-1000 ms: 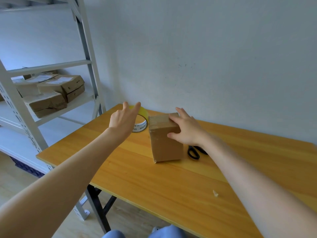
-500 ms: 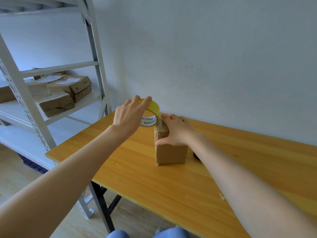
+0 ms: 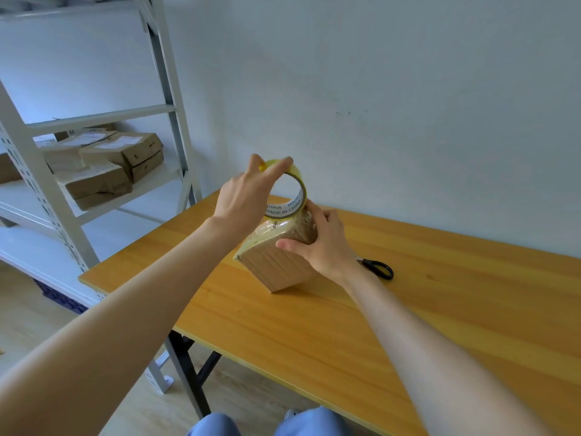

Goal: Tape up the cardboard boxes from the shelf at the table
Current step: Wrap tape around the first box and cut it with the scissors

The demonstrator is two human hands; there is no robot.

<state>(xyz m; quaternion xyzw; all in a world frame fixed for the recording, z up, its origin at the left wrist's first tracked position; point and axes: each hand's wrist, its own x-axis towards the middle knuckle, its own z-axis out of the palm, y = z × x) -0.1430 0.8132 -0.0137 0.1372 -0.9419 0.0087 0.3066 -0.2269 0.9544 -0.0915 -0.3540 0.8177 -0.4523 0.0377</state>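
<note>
A small brown cardboard box (image 3: 276, 265) stands tilted on the wooden table (image 3: 314, 335), one bottom edge lifted, its top face shiny with tape. My right hand (image 3: 323, 243) grips the box at its upper right side, thumb on the front face. My left hand (image 3: 248, 193) pinches a roll of yellowish clear tape (image 3: 297, 196) by its top rim and holds it upright just above the box's top, where the roll meets the box.
Black-handled scissors (image 3: 377, 267) lie on the table to the right of my right wrist. A white metal shelf rack (image 3: 37, 180) stands at the left with several cardboard boxes (image 3: 110, 165) on it. The wall runs close behind the table.
My left hand lifted the tape roll off the table and brought it onto the box top. My right hand shifted from the box top to its side, and the box tipped over one edge.
</note>
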